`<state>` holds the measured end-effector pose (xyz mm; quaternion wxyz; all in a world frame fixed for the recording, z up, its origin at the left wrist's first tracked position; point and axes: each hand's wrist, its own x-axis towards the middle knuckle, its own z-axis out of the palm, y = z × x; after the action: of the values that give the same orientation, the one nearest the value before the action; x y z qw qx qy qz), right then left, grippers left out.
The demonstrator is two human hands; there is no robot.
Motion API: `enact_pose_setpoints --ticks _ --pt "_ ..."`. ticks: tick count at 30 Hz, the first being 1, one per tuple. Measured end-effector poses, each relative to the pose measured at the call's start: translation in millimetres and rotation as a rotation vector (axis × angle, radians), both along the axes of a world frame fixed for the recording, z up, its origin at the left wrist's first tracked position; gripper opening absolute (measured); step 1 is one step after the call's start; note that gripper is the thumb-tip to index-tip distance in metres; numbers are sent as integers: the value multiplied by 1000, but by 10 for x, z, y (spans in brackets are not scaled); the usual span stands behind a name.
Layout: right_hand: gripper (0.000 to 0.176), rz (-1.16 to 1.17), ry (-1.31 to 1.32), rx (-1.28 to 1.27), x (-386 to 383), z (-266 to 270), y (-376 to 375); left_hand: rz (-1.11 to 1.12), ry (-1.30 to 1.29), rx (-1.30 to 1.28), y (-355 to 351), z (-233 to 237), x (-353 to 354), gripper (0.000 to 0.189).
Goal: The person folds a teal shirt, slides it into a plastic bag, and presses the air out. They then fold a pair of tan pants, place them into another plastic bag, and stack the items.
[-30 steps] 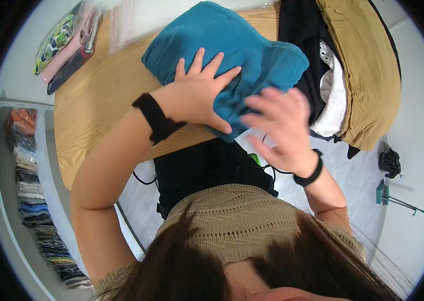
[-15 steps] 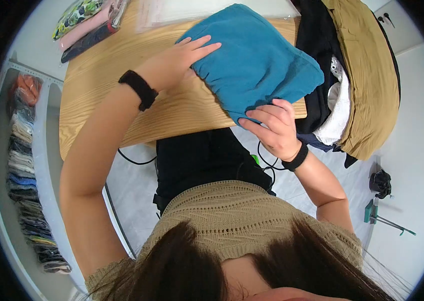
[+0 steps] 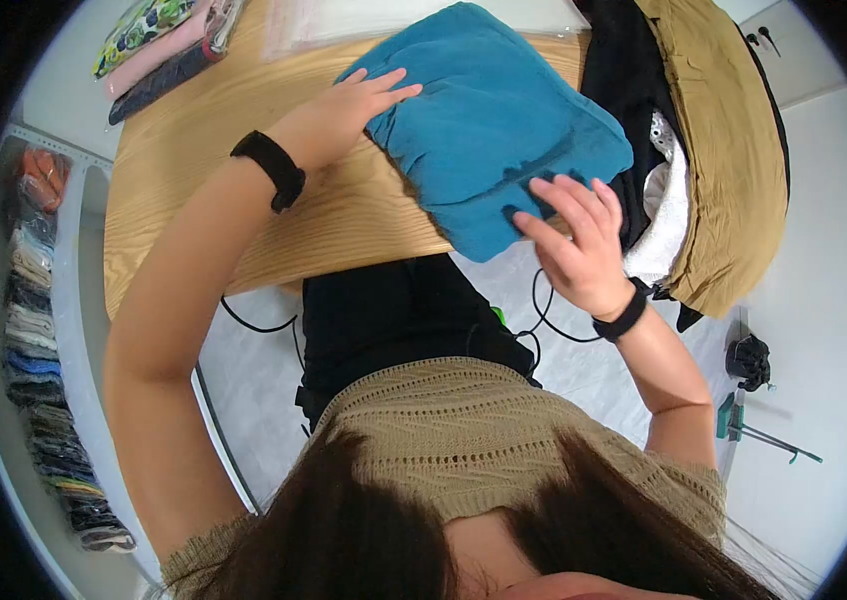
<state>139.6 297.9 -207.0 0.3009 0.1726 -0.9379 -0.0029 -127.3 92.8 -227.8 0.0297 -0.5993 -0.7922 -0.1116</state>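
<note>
A folded teal garment (image 3: 493, 120) lies on the wooden table (image 3: 233, 130), its near corner hanging slightly past the front edge. My left hand (image 3: 348, 115) rests on the garment's left side with the fingers stretched out flat. Over the near right part, my right hand (image 3: 583, 240) hovers with its fingers spread and a shadow beneath them on the fabric. Neither hand grips anything.
Clear plastic bags (image 3: 323, 25) lie at the table's far side. Bagged folded clothes (image 3: 158, 60) sit at the far left corner. Black, white and khaki garments (image 3: 728, 150) hang at the right. A shelf of packed clothes (image 3: 38, 330) stands left.
My right hand has let go of the garment's near edge, lifted and moved right, its fingers spreading. The near corner now lies flatter. My left hand stays on the left side.
</note>
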Motion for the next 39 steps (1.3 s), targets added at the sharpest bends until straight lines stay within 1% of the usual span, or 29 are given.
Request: enact_pose_setpoints --ticks 1,2,4,5,7,8,9,11,12,13,14,15,16,17,19,21,23,25,26,27,28,30,31,33,34,36,37,38,39 --pt "31 44 12 -54 -43 -34 -63 -9 3 11 0 -19 -11 70" --pt "31 47 13 -56 -104 -37 -156 -13 6 21 -8 -35 -26 70" --pt "25 189 -17 23 -203 -37 -335 -24 3 28 -2 -55 -59 67" --pt "25 194 -15 19 -235 -73 -353 -44 4 41 4 -33 -56 65" --pt "21 296 -58 -12 -299 -154 -358 -48 -8 34 -9 -4 -25 65" --pt "23 341 17 8 -274 -141 -353 -55 -24 31 -7 26 6 66" --pt "23 340 17 9 -266 -141 -302 -57 -24 31 0 49 41 66" --pt "24 393 29 51 -221 -164 -150 80 -47 -64 5 75 108 67" --pt "30 351 -33 78 -184 -201 -75 78 -44 -60 -2 49 103 67" --pt "30 350 -23 86 -147 -192 -14 7 -75 -1 -3 34 83 69" --pt "33 255 -30 82 -121 -159 25 -64 -96 58 -6 35 39 71" --pt "36 163 -34 77 -116 -130 88 -61 -73 67 -7 52 30 71" --pt "48 35 -28 46 -120 -184 196 -49 -66 47 -9 49 52 72" --pt "61 -37 2 -53 -161 -127 238 -39 -64 25 -11 53 85 73" --pt "73 -256 -50 -18 -219 12 305 -20 -53 14 -19 78 111 72" --pt "76 -311 -89 -13 -260 52 336 33 -106 -74 -39 185 189 71" --pt "72 -258 -312 -89 -244 -32 374 -5 -70 -29 -118 168 239 72" --pt "64 -182 -230 -128 -174 -136 326 -82 -97 -18 -259 204 384 73" --pt "62 -171 -239 -162 -109 -122 253 -45 -39 -37 -343 175 483 74" --pt "61 -160 -248 -199 -46 -113 184 -4 -76 -77 -420 283 642 71" --pt "61 -163 -252 -204 7 -162 145 18 -75 -62 -524 332 794 73" --pt "56 -150 -174 -224 98 -334 105 33 -76 -52 -682 382 1065 75" --pt "56 -154 -175 -228 139 -460 108 71 -79 -57 -738 400 1190 79" --pt "55 -168 -40 -278 170 -617 84 110 -77 -64 -803 380 1347 82" --pt "49 -143 47 -320 171 -671 64 158 -72 -13 -822 327 1393 81" --pt "46 -128 84 -314 155 -689 75 213 -54 39 -884 237 1436 79" --pt "43 -119 114 -303 143 -689 78 221 -59 97 -929 192 1433 72" --pt "33 -148 100 -309 132 -586 30 227 -66 155 -955 193 1421 65" --pt "33 -145 107 -306 117 -510 33 228 -59 159 -981 207 1398 65"
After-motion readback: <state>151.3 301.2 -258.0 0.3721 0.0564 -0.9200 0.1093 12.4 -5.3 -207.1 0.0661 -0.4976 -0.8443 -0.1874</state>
